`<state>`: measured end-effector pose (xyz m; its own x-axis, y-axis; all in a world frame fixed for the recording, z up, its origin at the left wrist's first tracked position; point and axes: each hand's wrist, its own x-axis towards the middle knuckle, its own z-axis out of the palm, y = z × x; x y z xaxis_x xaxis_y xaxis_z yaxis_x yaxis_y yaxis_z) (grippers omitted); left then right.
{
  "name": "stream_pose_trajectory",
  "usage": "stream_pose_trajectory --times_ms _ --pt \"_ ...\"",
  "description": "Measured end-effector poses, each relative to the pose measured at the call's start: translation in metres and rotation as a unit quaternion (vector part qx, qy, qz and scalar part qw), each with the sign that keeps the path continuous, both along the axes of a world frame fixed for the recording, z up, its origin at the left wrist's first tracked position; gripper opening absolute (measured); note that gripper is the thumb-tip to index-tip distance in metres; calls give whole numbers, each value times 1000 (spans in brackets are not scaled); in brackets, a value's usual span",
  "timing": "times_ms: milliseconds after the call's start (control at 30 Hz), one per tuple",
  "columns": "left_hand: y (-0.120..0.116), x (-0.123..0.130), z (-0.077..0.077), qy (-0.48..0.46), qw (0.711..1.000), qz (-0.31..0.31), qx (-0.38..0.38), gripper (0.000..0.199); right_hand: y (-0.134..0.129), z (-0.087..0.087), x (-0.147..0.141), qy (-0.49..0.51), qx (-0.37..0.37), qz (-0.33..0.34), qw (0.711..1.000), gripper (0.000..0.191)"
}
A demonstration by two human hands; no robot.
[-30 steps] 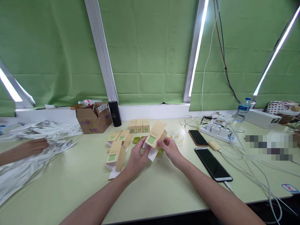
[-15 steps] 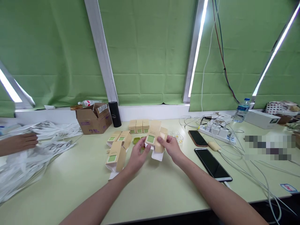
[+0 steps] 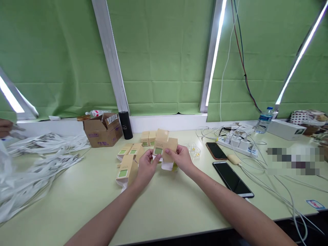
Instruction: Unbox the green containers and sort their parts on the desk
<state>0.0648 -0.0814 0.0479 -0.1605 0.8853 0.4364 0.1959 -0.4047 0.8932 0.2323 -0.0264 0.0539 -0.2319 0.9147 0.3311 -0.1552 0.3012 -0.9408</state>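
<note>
A small tan carton (image 3: pixel 170 146) with a green window and loose flaps is held up between both my hands. My left hand (image 3: pixel 148 166) pinches its lower left side near the window. On the right, my right hand (image 3: pixel 181 159) grips the carton with the thumb on its front. An unfolded-looking tan box (image 3: pixel 127 169) with a white flap lies to the left of my left hand, with more such boxes (image 3: pixel 137 150) behind it. Upright small boxes (image 3: pixel 145 137) stand behind the held carton. Clear little containers (image 3: pixel 196 152) sit just right of my right hand.
Two phones (image 3: pixel 216 151) (image 3: pixel 232 179), a power strip (image 3: pixel 238 146) and loose white cables occupy the right. A brown cardboard box (image 3: pixel 102 131) and black cylinder (image 3: pixel 125 125) stand back left. White straps (image 3: pixel 48 145) cover the far left, near another person's hand (image 3: pixel 5 127).
The held carton has shifted slightly left and turned, with its right part now more flattened. At the far left, the other person's hand has moved back and left, lifting white material.
</note>
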Motion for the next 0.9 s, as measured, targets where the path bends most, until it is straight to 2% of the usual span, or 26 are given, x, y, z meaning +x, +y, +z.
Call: stream_pose_trajectory --times_ms 100,200,300,467,533,600,733,833,900 --pt "5 -10 -2 67 993 78 65 25 2 -6 9 -61 101 -41 992 38" --pt "6 -20 0 176 951 151 203 11 8 -11 23 -74 144 -115 980 34" --pt "3 -27 3 263 901 172 300 6 15 -17 33 -65 126 -177 974 31" --pt "-3 -31 7 351 848 187 349 13 19 -32 34 -54 73 -152 984 25" --pt "-5 -31 7 364 841 182 355 16 18 -37 32 -63 73 -146 985 23" --pt "-6 -31 7 369 847 182 337 14 18 -39 31 -67 70 -142 985 21" --pt "-9 -28 9 365 862 188 297 8 23 -34 31 -54 62 -155 985 24" --pt "-10 -24 16 345 855 223 316 7 26 -27 36 -63 75 -172 980 28" --pt "-12 -22 27 317 854 251 327 4 24 -27 40 -93 86 -174 977 29"
